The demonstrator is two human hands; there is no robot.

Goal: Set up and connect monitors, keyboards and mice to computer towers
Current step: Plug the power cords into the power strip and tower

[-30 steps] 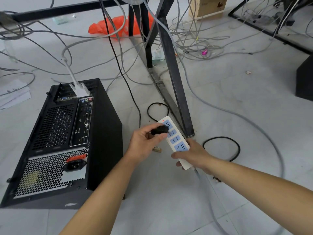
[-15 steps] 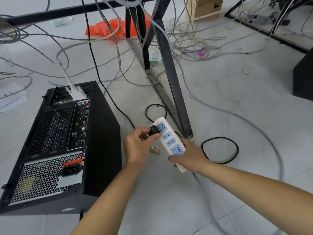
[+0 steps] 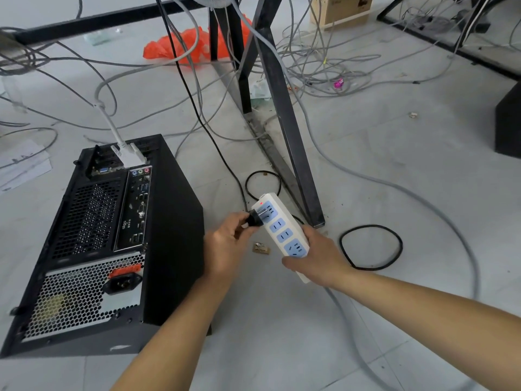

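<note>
A black computer tower point(image 3: 169, 249) lies on the floor at the left, its rear panel facing up, with a white video connector point(image 3: 130, 158) plugged in near its far end. My right hand point(image 3: 318, 258) grips the near end of a white power strip point(image 3: 279, 230) with blue sockets, tilted above the floor. My left hand point(image 3: 225, 246) pinches a black plug point(image 3: 255, 218) at the strip's farthest socket, its prongs partly showing. A black cord point(image 3: 214, 145) runs from the plug up toward the desk.
A black metal desk leg point(image 3: 287, 131) stands just behind the strip. Grey cables point(image 3: 318, 69) sprawl over the tiled floor. A black cable loop point(image 3: 370, 246) lies right of my right hand. An orange bag point(image 3: 180, 48), a cardboard box point(image 3: 338, 9) and papers point(image 3: 22, 165) lie farther off.
My left hand has turned the black plug from on top of the strip to its far socket, prongs pointing in. The strip has tilted more upright in my right hand.
</note>
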